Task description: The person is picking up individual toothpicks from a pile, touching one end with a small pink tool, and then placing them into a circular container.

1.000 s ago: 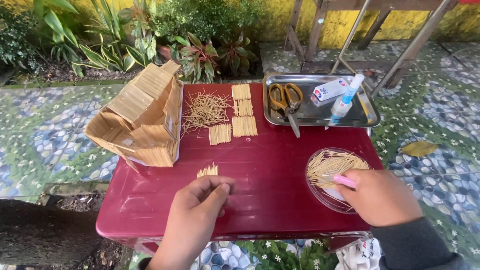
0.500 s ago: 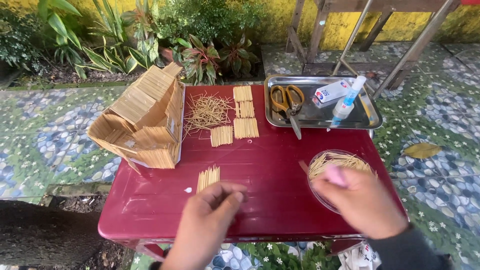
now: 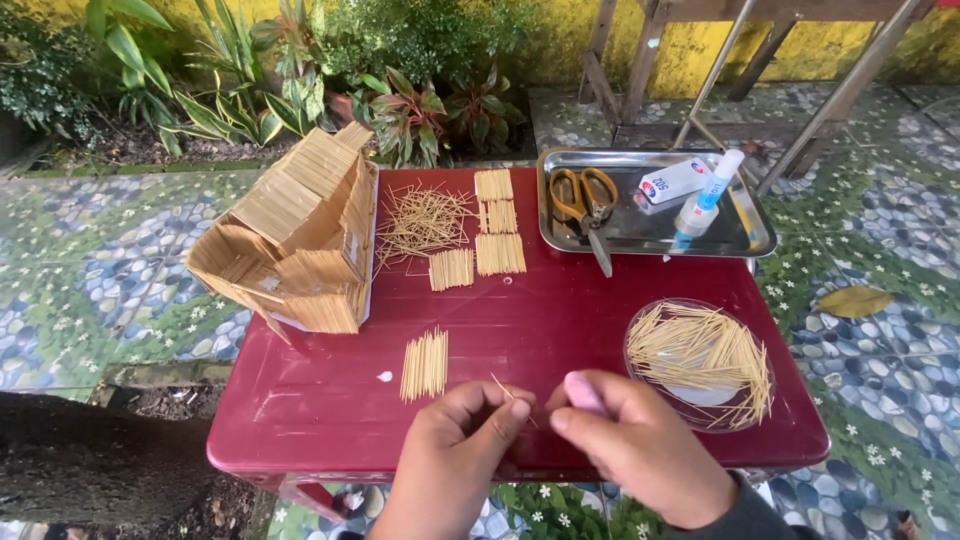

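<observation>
My left hand [image 3: 455, 450] and my right hand [image 3: 640, 450] meet at the near edge of a dark red table [image 3: 560, 320]. Between the fingertips of both hands is a single thin toothpick [image 3: 505, 390]. My right hand also has a small pink object [image 3: 583, 392] tucked against its fingers. Just left of my hands lies a flat panel of joined toothpicks [image 3: 425, 363]. A clear round dish [image 3: 700, 362] full of loose toothpicks sits to the right of my right hand.
A toothpick-built house model [image 3: 295, 245] stands at the table's left. Behind are loose toothpicks [image 3: 420, 218] and several finished panels [image 3: 497, 235]. A metal tray [image 3: 745, 235] holds scissors [image 3: 587, 200], a small box [image 3: 675, 182] and a glue tube [image 3: 705, 200]. Plants line the back.
My right hand left the dish and moved left to meet my left hand. My left hand lifted off the toothpick panel, which is uncovered now. A single toothpick is held between both hands.
</observation>
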